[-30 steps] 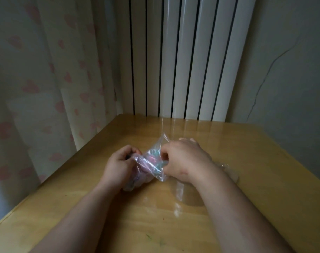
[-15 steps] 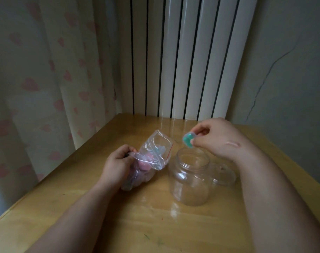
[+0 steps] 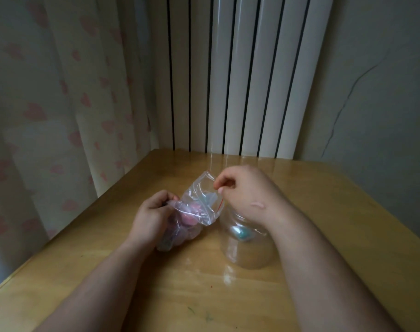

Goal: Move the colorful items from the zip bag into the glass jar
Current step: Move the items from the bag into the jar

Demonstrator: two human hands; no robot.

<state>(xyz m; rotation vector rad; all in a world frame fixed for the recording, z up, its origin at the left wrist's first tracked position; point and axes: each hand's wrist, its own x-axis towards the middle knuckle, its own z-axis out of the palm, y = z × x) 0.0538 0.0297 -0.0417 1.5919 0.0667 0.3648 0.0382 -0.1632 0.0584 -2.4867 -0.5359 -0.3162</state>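
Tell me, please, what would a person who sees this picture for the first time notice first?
The two hands at the middle of the table stand out: the left hand grips a clear zip bag of pink and blue pieces, the right hand curls its fingers at the bag's open mouth. Beside the bag, under the right wrist, stands a glass jar with a teal piece inside.

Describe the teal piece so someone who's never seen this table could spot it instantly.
On the wooden table before the white radiator, a clear glass jar stands beneath the right hand. The teal piece sits inside it. It is the only colorful item in the jar; the pink ones are in the zip bag the left hand grips.
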